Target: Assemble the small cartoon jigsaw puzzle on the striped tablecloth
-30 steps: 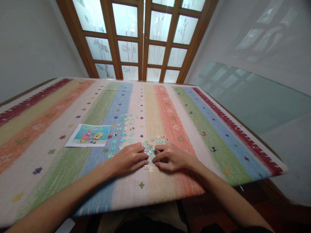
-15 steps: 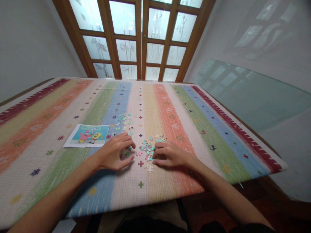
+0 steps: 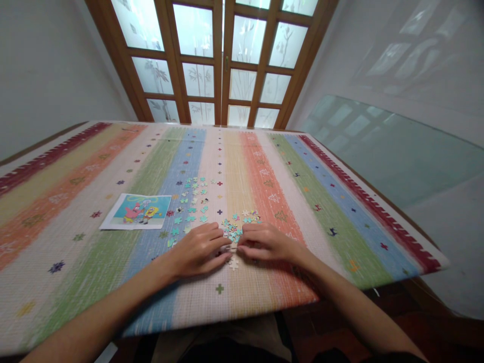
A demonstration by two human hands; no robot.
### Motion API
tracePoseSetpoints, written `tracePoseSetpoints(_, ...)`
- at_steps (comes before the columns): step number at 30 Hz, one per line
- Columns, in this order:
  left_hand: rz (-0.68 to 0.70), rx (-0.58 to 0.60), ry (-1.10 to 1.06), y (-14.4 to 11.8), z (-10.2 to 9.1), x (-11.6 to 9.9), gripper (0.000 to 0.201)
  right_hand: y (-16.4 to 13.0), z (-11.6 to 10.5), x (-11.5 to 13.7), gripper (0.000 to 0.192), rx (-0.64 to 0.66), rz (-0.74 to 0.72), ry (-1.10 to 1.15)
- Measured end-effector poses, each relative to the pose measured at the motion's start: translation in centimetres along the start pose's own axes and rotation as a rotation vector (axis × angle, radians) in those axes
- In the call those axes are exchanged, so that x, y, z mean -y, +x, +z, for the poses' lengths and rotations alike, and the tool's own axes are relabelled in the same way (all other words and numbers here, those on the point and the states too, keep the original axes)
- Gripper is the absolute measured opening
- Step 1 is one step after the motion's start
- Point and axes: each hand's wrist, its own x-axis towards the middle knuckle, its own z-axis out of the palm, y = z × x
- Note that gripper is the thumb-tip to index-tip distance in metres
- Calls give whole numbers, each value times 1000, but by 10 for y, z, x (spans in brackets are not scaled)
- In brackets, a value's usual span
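My left hand [image 3: 204, 249] and my right hand [image 3: 266, 243] meet low over the striped tablecloth, fingertips almost touching. Between them shows a small pale puzzle piece [image 3: 233, 247], pinched at their tips; its picture is too small to make out. Just beyond the fingers lies a heap of jigsaw pieces [image 3: 232, 231], mostly teal with some pink and yellow, partly hidden by my right hand. A lone pale piece [image 3: 234, 264] rests below the fingertips. Left of my left hand, loose teal pieces [image 3: 191, 212] are spread out in rough rows.
A printed cartoon picture [image 3: 138, 212] on white paper lies on the left of the tablecloth [image 3: 249, 171]. Beyond the table's far edge stand wooden glazed doors [image 3: 221, 65]. A wall [image 3: 408, 126] rises on the right.
My left hand has moved right, from beside the spread-out pieces to my right hand, and its fingers have closed. More teal pieces on the left are uncovered. My right hand has barely moved.
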Motion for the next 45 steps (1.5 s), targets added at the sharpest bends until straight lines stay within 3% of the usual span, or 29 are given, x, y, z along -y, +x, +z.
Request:
tracePoseSetpoints(9,-17,-33,-64,-1,3,0,25,1,5,1,15,24,12,50)
tracePoseSetpoints(17,26,55,75,-3,7,2,26,1,3,0,16,9,-2,-16)
tracePoseSetpoints(25,20,86,67,-5,2,3,23,-1,-2,6,20,113,61,6)
tracePoseSetpoints(35,75,16,140,-8,8,-11,21,2,-2,1,32,87,178,-325)
tracePoseSetpoints(45,90,48,210,-12,15,-12,20,-3,-8,-2,24,79,187,-315)
